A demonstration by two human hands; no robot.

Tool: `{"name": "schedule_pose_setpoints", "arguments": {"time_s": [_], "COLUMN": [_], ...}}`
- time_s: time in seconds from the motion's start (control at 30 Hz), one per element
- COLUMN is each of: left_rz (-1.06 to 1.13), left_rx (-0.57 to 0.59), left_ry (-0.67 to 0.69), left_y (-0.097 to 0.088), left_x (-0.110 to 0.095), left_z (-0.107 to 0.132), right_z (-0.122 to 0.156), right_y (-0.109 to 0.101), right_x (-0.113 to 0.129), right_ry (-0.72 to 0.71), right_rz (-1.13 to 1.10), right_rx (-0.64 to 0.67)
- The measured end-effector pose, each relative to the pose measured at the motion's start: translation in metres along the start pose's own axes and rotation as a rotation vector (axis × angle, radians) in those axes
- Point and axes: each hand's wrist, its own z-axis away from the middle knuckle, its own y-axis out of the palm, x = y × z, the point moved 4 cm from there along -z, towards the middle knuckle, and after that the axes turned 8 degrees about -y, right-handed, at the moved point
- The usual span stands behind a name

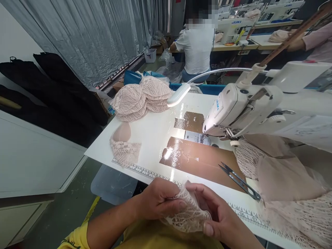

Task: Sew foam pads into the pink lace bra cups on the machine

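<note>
A pale beige lace bra cup (190, 214) is held between my two hands at the table's front edge. My left hand (162, 199) pinches its left side, thumb over the lace. On the other side, my right hand (216, 211) curls around the cup with thumb and fingers on its edges. Thread snips (240, 181) lie to the right beyond my hands, partly on a brown taped strip (198, 160). Another beige cup with lace (126, 145) rests at the table's left. Behind it sits a stack of lace cups (141, 98).
A white sewing machine (241, 107) stands at the right, with a lamp (178, 95) reaching over the table (155, 131). Beige mesh and lace pieces (290, 180) pile up at the right. A person (197, 48) sits farther back; another person's arm (311, 38) shows at upper right.
</note>
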Motion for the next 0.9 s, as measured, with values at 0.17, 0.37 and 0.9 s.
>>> {"name": "schedule_pose_setpoints", "arguments": {"time_s": [0.17, 0.37, 0.9], "left_rz": [-0.142, -0.239, 1.345], "left_rx": [-0.056, -0.085, -0.024], "left_ry": [0.231, 0.244, -0.392], "left_y": [0.000, -0.009, 0.036], "left_x": [-0.005, -0.006, 0.003], "left_z": [-0.005, -0.004, -0.010], "right_z": [-0.007, -0.013, -0.008], "right_y": [0.006, 0.009, -0.014], "right_x": [0.010, 0.018, 0.008], "right_ry": [0.003, -0.021, -0.239], "right_rz": [0.168, 0.241, 0.288], "right_rx": [0.181, 0.215, -0.551]}}
